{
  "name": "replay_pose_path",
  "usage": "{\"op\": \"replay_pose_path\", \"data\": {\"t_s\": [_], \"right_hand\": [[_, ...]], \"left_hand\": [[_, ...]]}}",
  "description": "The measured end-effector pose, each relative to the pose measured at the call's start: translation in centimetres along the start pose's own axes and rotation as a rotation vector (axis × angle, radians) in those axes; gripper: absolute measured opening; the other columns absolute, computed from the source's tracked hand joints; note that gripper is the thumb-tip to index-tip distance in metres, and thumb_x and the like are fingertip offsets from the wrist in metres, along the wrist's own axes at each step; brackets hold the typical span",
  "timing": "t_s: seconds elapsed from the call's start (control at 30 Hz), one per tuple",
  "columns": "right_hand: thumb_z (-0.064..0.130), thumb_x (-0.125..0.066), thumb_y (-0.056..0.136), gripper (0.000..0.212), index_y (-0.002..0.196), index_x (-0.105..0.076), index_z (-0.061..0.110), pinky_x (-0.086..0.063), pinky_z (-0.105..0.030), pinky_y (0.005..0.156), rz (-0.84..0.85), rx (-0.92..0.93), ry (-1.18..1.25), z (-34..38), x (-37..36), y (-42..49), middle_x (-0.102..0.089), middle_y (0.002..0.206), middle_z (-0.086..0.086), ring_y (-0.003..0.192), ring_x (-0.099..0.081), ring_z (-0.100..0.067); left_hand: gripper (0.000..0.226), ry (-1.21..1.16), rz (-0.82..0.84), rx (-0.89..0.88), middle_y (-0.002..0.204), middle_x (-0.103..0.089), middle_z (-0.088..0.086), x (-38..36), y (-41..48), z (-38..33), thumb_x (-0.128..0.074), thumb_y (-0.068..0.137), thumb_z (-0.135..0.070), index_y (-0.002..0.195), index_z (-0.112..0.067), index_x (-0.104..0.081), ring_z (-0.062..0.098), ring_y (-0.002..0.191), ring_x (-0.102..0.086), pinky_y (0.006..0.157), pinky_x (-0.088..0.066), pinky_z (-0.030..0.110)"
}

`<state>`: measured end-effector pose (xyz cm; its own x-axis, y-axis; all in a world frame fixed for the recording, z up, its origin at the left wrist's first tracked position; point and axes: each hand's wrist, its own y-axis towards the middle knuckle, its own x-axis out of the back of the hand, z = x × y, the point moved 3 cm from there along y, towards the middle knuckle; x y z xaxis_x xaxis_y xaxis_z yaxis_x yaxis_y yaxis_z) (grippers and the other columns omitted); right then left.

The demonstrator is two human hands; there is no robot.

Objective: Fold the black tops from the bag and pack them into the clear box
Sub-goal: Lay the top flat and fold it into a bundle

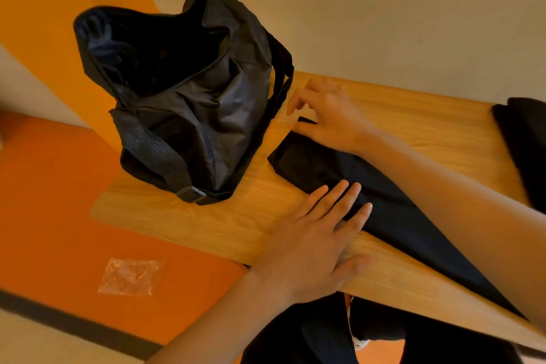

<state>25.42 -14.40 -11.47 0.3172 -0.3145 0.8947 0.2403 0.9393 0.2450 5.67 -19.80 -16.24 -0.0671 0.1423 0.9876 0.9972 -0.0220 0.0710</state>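
A black top (384, 210) lies folded into a long narrow strip across the wooden table (224, 216), running from beside the bag toward the near right edge. My left hand (319, 233) rests flat with fingers spread on the strip's near edge. My right hand (328, 115) sits at the strip's far end, fingers spread, thumb touching the cloth corner. The black bag (183, 91) stands unzipped on the table's left end, its inside dark. The clear box is not in view.
More black cloth (526, 145) lies at the table's right edge. A clear plastic wrapper (130, 276) lies on the orange floor to the left. A beige and orange wall stands behind the table. My dark-clothed legs show below the table edge.
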Motion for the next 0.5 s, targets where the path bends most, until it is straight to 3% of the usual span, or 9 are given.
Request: {"op": "replay_pose_path", "data": {"t_s": [0.07,0.13,0.2,0.33,0.43,0.5], "right_hand": [[0.052,-0.067,0.088,0.026,0.104,-0.071,0.031,-0.031,-0.029,0.093,0.116,0.214,0.074,1.7,0.6,-0.2,-0.059,0.106,0.012,0.104,-0.049,-0.005],[0.056,-0.072,0.085,0.027,0.099,-0.072,0.033,-0.032,-0.026,0.092,0.291,0.317,0.052,2.7,0.3,-0.1,-0.06,0.1,0.016,0.098,-0.051,-0.002],[0.056,-0.076,0.083,0.024,0.093,-0.069,0.035,-0.03,-0.028,0.093,0.419,0.325,-0.008,3.2,-0.5,0.1,-0.055,0.091,0.022,0.095,-0.048,-0.004],[0.05,-0.073,0.088,0.019,0.088,-0.06,0.036,-0.027,-0.03,0.095,0.513,0.308,-0.067,3.4,-1.9,0.4,-0.05,0.087,0.023,0.095,-0.042,-0.005],[0.043,-0.071,0.093,0.015,0.088,-0.061,0.033,-0.028,-0.029,0.1,0.607,0.272,-0.032,3.8,-1.9,0.7,-0.057,0.088,0.021,0.093,-0.048,-0.003],[0.036,-0.07,0.095,0.013,0.089,-0.063,0.026,-0.035,-0.026,0.095,0.632,0.229,0.047,4.1,-1.5,0.9,-0.061,0.087,0.017,0.092,-0.056,-0.005]], "left_hand": [[0.07,0.003,-0.01,-0.007,0.172,0.001,0.005,0.1,0.0,-0.1,-0.022,0.107,-0.062,0.164,-0.023,-0.015,0.017,0.157,0.013,0.128,0.003,0.036],[0.069,0.005,-0.018,-0.021,0.172,-0.001,0.005,0.1,-0.1,-0.2,-0.023,0.107,-0.06,0.164,-0.021,-0.015,0.017,0.158,0.011,0.128,-0.001,0.038],[0.069,-0.001,-0.022,-0.03,0.172,-0.003,0.006,0.0,-0.1,-0.2,-0.023,0.108,-0.059,0.164,-0.019,-0.017,0.017,0.158,0.01,0.128,-0.005,0.039],[0.069,0.007,-0.03,-0.038,0.172,-0.003,0.006,-0.1,-0.1,-0.3,-0.024,0.109,-0.056,0.163,-0.015,-0.018,0.015,0.158,0.009,0.128,-0.005,0.038],[0.068,-0.012,-0.043,-0.044,0.172,-0.005,0.006,-0.1,-0.1,-0.3,-0.028,0.109,-0.053,0.163,-0.013,-0.019,0.015,0.158,0.006,0.128,-0.006,0.036],[0.068,-0.029,-0.045,-0.047,0.172,-0.008,0.006,-0.2,-0.1,-0.3,-0.031,0.108,-0.052,0.162,-0.012,-0.021,0.015,0.158,0.003,0.128,-0.007,0.036]]}}
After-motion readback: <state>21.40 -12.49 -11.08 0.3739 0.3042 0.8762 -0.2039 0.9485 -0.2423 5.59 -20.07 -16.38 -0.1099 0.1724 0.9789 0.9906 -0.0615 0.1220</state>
